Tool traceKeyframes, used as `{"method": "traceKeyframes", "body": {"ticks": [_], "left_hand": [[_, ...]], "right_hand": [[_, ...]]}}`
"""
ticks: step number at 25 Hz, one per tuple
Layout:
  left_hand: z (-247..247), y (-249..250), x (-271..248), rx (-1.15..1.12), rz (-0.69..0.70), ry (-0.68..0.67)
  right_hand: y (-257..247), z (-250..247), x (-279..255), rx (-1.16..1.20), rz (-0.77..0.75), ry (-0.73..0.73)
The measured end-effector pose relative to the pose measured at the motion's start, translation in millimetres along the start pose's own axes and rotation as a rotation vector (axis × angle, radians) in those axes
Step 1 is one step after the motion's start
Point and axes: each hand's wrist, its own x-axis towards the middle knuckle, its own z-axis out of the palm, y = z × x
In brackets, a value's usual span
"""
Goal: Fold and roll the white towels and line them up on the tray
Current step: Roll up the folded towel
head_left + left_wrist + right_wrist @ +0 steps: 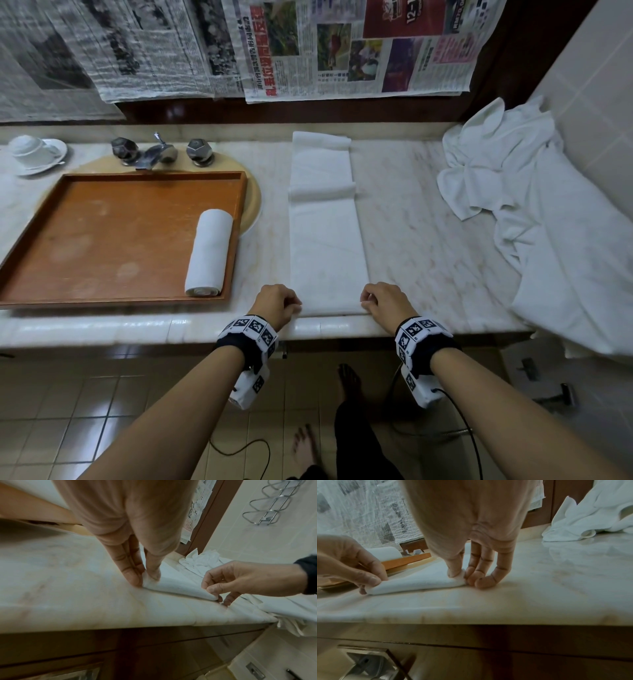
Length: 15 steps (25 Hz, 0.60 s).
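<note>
At lower centre, the left hand (276, 305) and right hand (384, 303) each pinch a near corner of the long folded white towel (327, 240), lifting its edge off the marble counter (428, 240).

Folded towel (327, 236): long white strip, flat on the worktop, running from its front edge to the back; a small fold bump past the middle.
Rolled towel (209, 253): tight white roll, lying along the tray's right rim.
Tray (102, 298): brown wood, worktop's left.
Loose towels (507, 164): crumpled, back right corner.

Marble counter (428, 219), newspaper-covered window (171, 51), beige tiled floor (102, 404).
</note>
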Motion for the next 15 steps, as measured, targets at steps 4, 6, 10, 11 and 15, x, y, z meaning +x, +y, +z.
{"method": "traceKeyframes", "body": {"ticks": [4,6,10,11,15], "left_hand": [[1,12,3,0.101,-0.035,0.024],[3,19,2,0.203,-0.002,0.031],[15,24,-3,0.411,0.019,-0.028],[18,24,-5,0.433,0.018,-0.034],[23,23,-8,0.496,0.066,-0.019]], "right_hand": [[1,4,0,-0.052,-0.016,0.064],[-2,8,0,-0.112,-0.113,0.070],[-9,14,-5,-0.266,-0.229,-0.004],[-9,13,-7,-0.279,-0.236,-0.005],[-9,5,-6,-0.328,-0.237,-0.039]]}}
